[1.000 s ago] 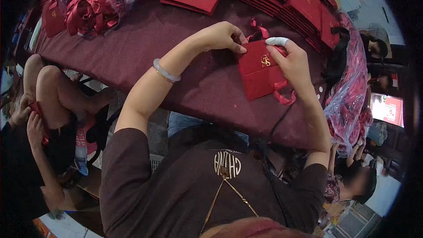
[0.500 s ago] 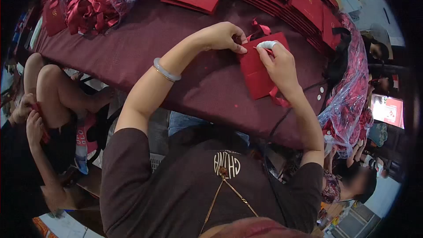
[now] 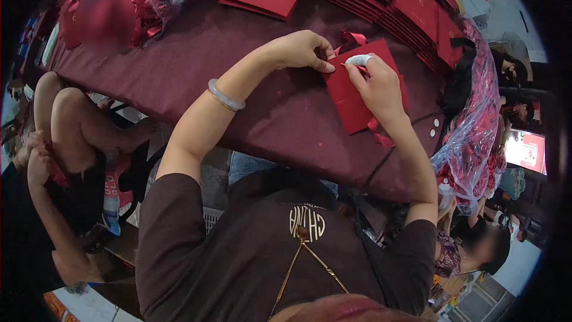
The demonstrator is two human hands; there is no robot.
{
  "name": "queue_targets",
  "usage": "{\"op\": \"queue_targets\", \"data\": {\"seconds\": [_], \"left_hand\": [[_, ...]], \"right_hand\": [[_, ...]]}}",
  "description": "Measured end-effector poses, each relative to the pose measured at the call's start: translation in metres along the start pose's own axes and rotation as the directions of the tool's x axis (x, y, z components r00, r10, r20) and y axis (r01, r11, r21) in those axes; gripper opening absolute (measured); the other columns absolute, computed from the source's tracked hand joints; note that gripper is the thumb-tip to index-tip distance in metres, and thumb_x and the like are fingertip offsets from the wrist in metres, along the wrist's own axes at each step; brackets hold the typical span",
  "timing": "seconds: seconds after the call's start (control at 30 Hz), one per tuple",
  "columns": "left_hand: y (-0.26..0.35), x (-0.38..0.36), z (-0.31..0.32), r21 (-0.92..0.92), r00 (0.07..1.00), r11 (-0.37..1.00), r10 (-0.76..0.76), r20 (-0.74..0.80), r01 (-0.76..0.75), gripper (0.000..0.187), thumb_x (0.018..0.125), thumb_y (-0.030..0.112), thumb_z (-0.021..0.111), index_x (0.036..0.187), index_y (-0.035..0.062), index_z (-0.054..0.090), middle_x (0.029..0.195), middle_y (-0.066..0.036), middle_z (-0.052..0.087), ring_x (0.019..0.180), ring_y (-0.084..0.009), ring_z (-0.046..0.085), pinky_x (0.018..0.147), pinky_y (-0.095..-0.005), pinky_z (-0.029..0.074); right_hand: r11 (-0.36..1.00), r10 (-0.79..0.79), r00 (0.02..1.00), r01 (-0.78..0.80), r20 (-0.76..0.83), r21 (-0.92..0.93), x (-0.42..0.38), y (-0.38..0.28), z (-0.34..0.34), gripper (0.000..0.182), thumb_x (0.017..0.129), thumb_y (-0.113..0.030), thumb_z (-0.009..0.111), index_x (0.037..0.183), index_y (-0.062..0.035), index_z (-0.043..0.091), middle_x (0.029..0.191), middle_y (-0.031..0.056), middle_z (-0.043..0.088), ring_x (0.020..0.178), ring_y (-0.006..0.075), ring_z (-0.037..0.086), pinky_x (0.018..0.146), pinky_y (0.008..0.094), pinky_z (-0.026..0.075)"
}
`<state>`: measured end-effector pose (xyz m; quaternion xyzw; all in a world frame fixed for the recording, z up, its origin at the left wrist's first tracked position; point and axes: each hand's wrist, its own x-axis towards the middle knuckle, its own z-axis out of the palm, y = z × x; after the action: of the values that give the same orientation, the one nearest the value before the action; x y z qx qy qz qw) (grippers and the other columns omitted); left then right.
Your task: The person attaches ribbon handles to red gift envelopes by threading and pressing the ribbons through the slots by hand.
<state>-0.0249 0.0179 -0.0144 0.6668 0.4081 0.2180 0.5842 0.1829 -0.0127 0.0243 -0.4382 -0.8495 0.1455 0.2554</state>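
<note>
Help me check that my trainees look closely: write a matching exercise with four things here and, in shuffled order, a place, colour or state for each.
Column one
1. Left hand
2. Bracelet
3. Right hand
4. Tablecloth

Column two
A. Dark maroon, beneath the red packet
B. Around the left forearm
C. Has a finger covered in white
D. At the packet's upper left corner

Right pairs: 1-D, 2-B, 3-C, 4-A
</note>
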Motion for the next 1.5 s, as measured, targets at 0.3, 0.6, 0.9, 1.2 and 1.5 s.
{"op": "queue_targets", "data": {"seconds": [0.3,0.6,0.9,1.2,1.5], "left_hand": [[-0.007,0.006,0.011,0.070,0.996,0.997,0.038,-0.080,-0.032,0.029,0.075,0.020,0.077,0.091,-0.0007,0.064,0.079,-0.005,0.064,0.076,-0.0126,0.058,0.071,-0.0270,0.046],[-0.022,0.023,0.020,0.138,0.974,0.990,0.025,-0.225,0.007,0.028,0.065,0.018,0.080,0.087,0.0046,0.071,0.083,-0.012,0.069,0.075,-0.0215,0.065,0.069,-0.0343,0.049],[-0.024,0.024,0.040,0.220,0.901,0.973,0.160,-0.403,-0.074,0.028,0.056,0.015,0.078,0.075,-0.0034,0.067,0.070,-0.017,0.065,0.068,-0.0266,0.064,0.063,-0.0364,0.050],[0.002,0.004,0.020,0.479,0.809,0.865,0.387,-0.442,-0.151,0.029,0.069,0.011,0.072,0.095,0.0031,0.063,0.088,-0.012,0.057,0.087,-0.0296,0.055,0.074,-0.0393,0.046],[0.011,-0.129,-0.133,0.435,-0.683,0.901,0.311,-0.661,-0.011,0.090,0.085,-0.003,0.053,0.148,0.0133,-0.009,0.087,-0.004,0.048,0.070,-0.0095,0.045,0.059,-0.0223,0.042]], "right_hand": [[0.989,-0.108,0.986,0.119,0.126,-0.083,0.009,0.006,-0.002,0.011,0.083,-0.014,0.060,0.086,-0.0032,0.059,0.081,0.0136,0.059,0.075,0.0325,0.060,0.064,0.0411,0.048],[0.832,-0.348,0.923,0.385,0.164,-0.399,0.013,0.022,0.027,0.009,0.080,-0.003,0.057,0.088,-0.0040,0.052,0.080,0.0137,0.051,0.074,0.0283,0.057,0.062,0.0371,0.048],[0.958,0.118,0.981,-0.154,0.154,0.243,0.006,0.041,0.033,0.014,0.090,-0.009,0.055,0.093,0.0045,0.056,0.087,0.0181,0.059,0.081,0.0285,0.059,0.073,0.0352,0.046],[0.937,0.104,0.992,-0.076,-0.065,0.341,-0.013,0.028,0.035,0.014,0.092,-0.008,0.056,0.099,0.0037,0.059,0.094,0.0131,0.061,0.086,0.0245,0.059,0.076,0.0350,0.047],[0.953,0.036,0.998,-0.020,-0.049,0.302,-0.016,0.030,0.039,0.012,0.088,-0.002,0.058,0.098,0.0052,0.059,0.092,0.0139,0.061,0.083,0.0256,0.059,0.074,0.0345,0.047]]}}
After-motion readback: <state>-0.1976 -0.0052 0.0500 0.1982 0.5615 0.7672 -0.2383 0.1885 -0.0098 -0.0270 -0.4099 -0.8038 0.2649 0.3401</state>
